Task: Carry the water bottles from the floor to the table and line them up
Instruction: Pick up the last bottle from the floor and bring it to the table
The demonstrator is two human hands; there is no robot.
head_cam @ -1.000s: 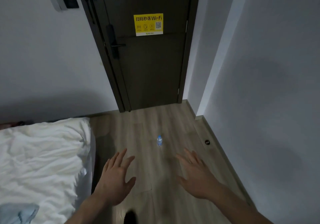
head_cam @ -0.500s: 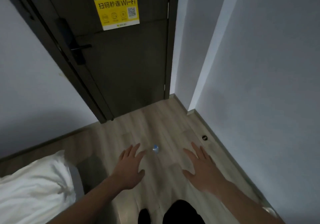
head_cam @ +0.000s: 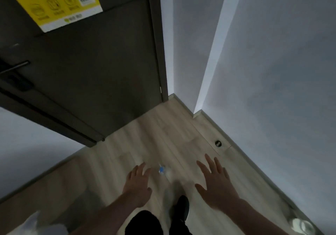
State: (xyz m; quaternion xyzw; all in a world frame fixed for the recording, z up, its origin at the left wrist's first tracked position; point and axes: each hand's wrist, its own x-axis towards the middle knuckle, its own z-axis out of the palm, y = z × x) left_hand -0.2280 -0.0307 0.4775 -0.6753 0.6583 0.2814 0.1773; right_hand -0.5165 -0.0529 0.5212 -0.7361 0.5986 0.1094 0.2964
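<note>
At the far left stands a dark door [head_cam: 87, 82] with a yellow sign [head_cam: 54, 2] on it, and the pale wood floor [head_cam: 112, 162] runs out from its foot. The person's left hand [head_cam: 137, 185] hangs over the boards with fingers spread and relaxed, holding nothing. Just to its right, between the two hands, a small clear water bottle [head_cam: 163, 172] with a blue cap stands on the floor; it is blurred, so whether it leans cannot be told. The fingertips of the left hand lie close beside the cap but do not appear to touch it. Below the bottle a dark shoe [head_cam: 181, 207] is planted on the boards. Further right, the right hand [head_cam: 217, 185] is also splayed and empty, a little way from the bottle. A small dark round fitting [head_cam: 218, 143] sits in the floor near the grey wall [head_cam: 272, 89]. The likely trouble from here is a knock: the bottle looks light and narrow, and a spread finger or the nearby foot could catch it and send it rolling towards the door or the wall. In the dim light a misjudged grab near the cap seems the likeliest cause.
</note>
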